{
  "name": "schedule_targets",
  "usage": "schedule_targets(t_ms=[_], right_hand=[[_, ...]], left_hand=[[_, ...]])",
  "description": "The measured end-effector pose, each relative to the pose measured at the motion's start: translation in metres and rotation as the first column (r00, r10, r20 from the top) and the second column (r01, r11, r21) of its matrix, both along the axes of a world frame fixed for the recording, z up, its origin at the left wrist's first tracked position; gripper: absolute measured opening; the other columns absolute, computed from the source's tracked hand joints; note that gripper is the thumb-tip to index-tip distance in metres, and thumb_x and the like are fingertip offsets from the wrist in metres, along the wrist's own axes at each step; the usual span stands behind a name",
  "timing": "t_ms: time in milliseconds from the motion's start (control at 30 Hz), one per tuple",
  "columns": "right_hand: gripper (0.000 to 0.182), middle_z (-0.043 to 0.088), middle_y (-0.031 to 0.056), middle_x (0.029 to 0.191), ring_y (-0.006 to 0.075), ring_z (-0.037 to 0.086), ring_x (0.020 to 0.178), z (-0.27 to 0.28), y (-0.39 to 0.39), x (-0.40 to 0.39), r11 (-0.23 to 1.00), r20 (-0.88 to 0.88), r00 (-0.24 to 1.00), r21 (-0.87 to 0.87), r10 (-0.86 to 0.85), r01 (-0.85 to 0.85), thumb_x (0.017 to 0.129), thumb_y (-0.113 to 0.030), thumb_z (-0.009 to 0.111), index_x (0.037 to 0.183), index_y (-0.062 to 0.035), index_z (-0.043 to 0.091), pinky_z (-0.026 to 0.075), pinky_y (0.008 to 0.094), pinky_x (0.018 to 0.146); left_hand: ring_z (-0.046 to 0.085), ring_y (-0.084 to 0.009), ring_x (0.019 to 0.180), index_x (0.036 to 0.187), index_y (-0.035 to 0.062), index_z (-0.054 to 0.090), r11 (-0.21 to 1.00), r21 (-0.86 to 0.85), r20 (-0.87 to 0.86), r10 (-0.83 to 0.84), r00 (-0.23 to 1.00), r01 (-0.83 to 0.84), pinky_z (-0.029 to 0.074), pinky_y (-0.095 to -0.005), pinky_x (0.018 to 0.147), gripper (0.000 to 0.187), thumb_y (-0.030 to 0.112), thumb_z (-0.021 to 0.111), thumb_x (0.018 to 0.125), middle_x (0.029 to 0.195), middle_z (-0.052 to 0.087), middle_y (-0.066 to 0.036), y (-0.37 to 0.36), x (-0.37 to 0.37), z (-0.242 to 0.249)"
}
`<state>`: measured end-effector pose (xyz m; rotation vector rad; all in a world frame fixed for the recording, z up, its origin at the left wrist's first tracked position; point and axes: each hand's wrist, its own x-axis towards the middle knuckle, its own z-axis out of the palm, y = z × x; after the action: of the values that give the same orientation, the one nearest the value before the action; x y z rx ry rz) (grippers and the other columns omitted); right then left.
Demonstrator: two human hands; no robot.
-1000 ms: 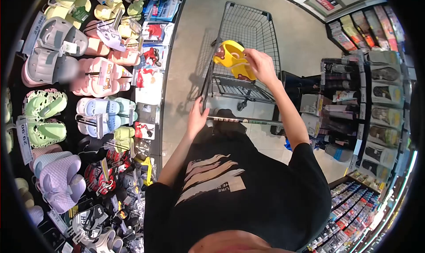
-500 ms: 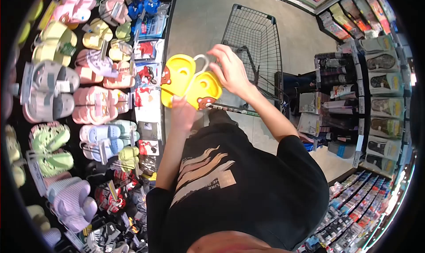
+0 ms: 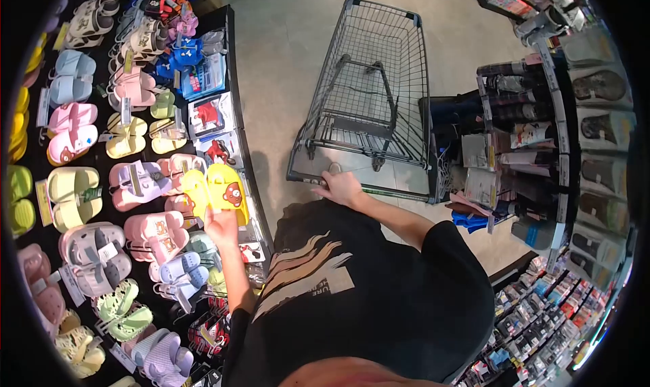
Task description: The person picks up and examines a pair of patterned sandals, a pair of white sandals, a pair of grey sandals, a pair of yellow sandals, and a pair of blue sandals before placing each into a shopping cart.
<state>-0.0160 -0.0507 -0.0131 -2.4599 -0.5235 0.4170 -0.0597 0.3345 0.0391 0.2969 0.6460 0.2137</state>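
My left hand (image 3: 221, 228) is closed on a pair of yellow slippers (image 3: 224, 188) with a brown bear face on the strap. It holds them out to the left, in front of the shoe display, and they cover part of the pink and purple slippers behind. My right hand (image 3: 344, 186) is closed on the handle bar of the shopping cart (image 3: 369, 186), near its left part. Beyond that bar, the wire basket of the shopping cart (image 3: 374, 41) shows nothing inside.
On the left, a display rack carries several pairs of slippers, such as lilac ones (image 3: 140, 184) and grey clogs (image 3: 96, 249). Packed goods (image 3: 210, 114) line its edge. To the right stand racks of packaged insoles (image 3: 599, 126) and folded dark clothing (image 3: 450, 109).
My right hand has left the slippers and come down onto the cart handle. My left hand has carried the slippers left toward the rack. The view has shifted, showing more of the cart.
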Motion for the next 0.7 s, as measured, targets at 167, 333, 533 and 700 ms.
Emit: schedule_targets(t_ms=[167,333,533,700], right_hand=[[0.048,0.074,0.0165,0.085,0.0358,0.073,0.079,-0.01,0.02,0.087,0.994,-0.11,0.988,-0.046,-0.107,0.102,0.089,-0.051,0.065,0.103,-0.0052,0.064,0.057,0.0466,0.072],[0.048,0.074,0.0161,0.089,0.0366,0.072,0.082,-0.014,0.056,0.192,0.982,-0.017,0.983,-0.055,-0.182,0.181,0.086,-0.052,0.07,0.099,-0.0058,0.064,0.056,0.0475,0.073],[0.042,0.072,0.0197,0.084,0.0419,0.069,0.082,-0.013,0.081,0.303,0.97,0.127,0.979,-0.162,-0.161,0.181,0.09,-0.045,0.068,0.098,-0.0039,0.059,0.053,0.0531,0.073],[0.041,0.07,0.0228,0.081,0.0447,0.068,0.078,-0.021,0.086,0.367,0.963,0.253,0.961,-0.213,-0.111,0.167,0.092,-0.043,0.065,0.098,-0.0029,0.057,0.053,0.0546,0.07]], left_hand=[[0.038,-0.0304,0.145,0.149,0.0004,0.039,0.992,0.117,0.052,0.033,0.998,-0.039,0.023,-0.047,0.123,0.052,0.019,0.042,0.101,0.155,0.044,-0.017,-0.005,0.039,0.024],[0.049,-0.0276,0.136,0.144,0.0009,0.047,0.974,0.131,0.184,0.161,0.97,-0.187,0.035,-0.0465,0.118,0.047,0.014,0.052,0.099,0.146,0.054,-0.014,0.011,0.093,0.049],[0.051,-0.0266,0.133,0.142,0.0064,0.047,0.909,0.297,0.32,0.195,0.927,-0.293,0.04,-0.0461,0.114,0.045,0.017,0.057,0.1,0.143,0.055,-0.011,0.026,0.177,0.105],[0.041,-0.0286,0.142,0.151,0.0066,0.034,0.86,0.269,0.482,0.271,0.834,-0.434,0.032,-0.047,0.12,0.05,0.016,0.05,0.105,0.152,0.044,-0.014,0.079,0.235,0.128]])
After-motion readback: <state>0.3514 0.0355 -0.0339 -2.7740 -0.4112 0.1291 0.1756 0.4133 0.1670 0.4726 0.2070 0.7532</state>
